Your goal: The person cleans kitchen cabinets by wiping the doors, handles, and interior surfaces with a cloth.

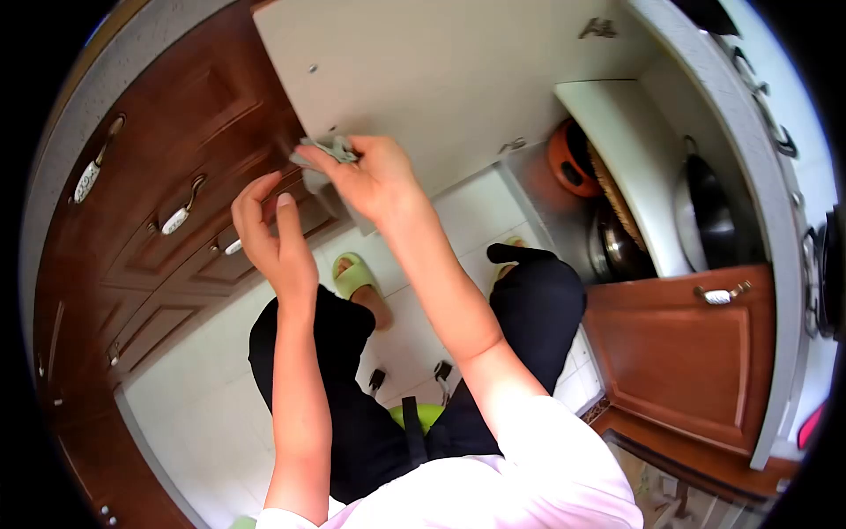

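Note:
My right hand (374, 176) is closed around a crumpled grey-green cloth (339, 148). It is held up at the edge of the open cabinet door (397, 70), whose pale inner side faces me. Part of the cloth hangs below my fingers; I cannot tell whether it touches the door. Just to the left and lower, my left hand (280, 242) is raised with its thumb and fingers apart and nothing in it. Behind it are brown drawer fronts (145, 251) with white-and-metal handles.
On the right, the open cabinet holds an orange-red pot (573, 159), a shiny metal pot (617, 242) and a dark pan (705, 212) around a white shelf (617, 150). A brown cabinet door (679, 357) is below. My slippered feet (354, 276) rest on white floor tiles (194, 397).

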`<state>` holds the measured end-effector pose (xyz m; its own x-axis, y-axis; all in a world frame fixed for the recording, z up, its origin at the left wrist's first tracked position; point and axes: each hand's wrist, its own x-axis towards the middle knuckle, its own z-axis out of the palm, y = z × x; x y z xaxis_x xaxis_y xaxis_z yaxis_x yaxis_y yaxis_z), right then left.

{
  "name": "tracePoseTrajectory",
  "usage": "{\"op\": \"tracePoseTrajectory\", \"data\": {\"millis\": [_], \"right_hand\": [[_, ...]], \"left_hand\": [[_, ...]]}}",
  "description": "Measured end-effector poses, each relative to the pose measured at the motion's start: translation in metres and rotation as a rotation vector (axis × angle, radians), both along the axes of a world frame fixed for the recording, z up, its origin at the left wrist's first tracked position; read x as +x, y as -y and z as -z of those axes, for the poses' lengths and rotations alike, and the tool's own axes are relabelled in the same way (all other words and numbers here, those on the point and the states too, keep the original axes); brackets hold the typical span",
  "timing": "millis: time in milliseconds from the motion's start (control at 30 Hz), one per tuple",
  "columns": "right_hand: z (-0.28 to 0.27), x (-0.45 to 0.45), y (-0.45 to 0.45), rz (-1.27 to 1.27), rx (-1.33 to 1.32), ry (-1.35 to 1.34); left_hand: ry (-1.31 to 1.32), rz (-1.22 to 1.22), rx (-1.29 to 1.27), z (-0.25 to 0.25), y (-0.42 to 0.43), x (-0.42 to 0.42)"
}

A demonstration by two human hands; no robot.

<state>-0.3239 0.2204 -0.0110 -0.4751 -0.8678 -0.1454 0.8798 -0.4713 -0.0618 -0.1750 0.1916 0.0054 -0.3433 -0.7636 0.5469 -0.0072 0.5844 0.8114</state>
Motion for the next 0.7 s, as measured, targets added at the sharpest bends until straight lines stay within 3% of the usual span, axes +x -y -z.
{"op": "tracePoseTrajectory", "data": {"millis": [100, 167, 200, 233, 300, 367, 433, 533, 633, 667, 700], "right_hand": [[-0.058, -0.007, -0.007, -0.059, -0.098, 0.181], [-0.096, 0.002, -0.022, -0.019, -0.145, 0.103], [-0.106, 0.004, -0.027, 0.003, -0.249, -0.027], [-0.118, 0.002, -0.033, -0.018, -0.204, 0.01], [-0.137, -0.002, -0.053, 0.204, -0.053, -0.131], [-0.141, -0.017, -0.095, 0.449, -0.031, -0.507], [-0.13, -0.029, -0.111, 0.481, -0.01, -0.521], [-0.103, -0.053, -0.177, 0.467, 0.311, -0.617], [-0.072, -0.07, -0.252, 0.725, 0.746, -0.686], [-0.042, -0.092, -0.28, 0.893, 0.877, -0.868], [-0.044, -0.09, -0.312, 0.889, 1.171, -0.85]], "left_hand": [[-0.082, -0.017, 0.016, -0.003, -0.002, -0.011], [-0.111, -0.025, 0.037, -0.01, -0.008, -0.016], [-0.126, -0.03, 0.029, -0.014, -0.013, -0.02], [-0.148, -0.033, 0.027, -0.017, -0.017, -0.024], [-0.192, -0.037, 0.03, -0.021, -0.031, -0.035], [-0.227, -0.007, 0.032, -0.027, -0.048, -0.048], [-0.241, -0.005, 0.013, -0.023, -0.051, -0.057], [-0.244, 0.08, 0.039, -0.018, -0.071, -0.086], [-0.23, 0.172, 0.089, -0.016, -0.103, -0.111], [-0.236, 0.204, 0.116, -0.016, -0.115, -0.121], [-0.215, 0.241, 0.113, -0.015, -0.126, -0.128]]}}
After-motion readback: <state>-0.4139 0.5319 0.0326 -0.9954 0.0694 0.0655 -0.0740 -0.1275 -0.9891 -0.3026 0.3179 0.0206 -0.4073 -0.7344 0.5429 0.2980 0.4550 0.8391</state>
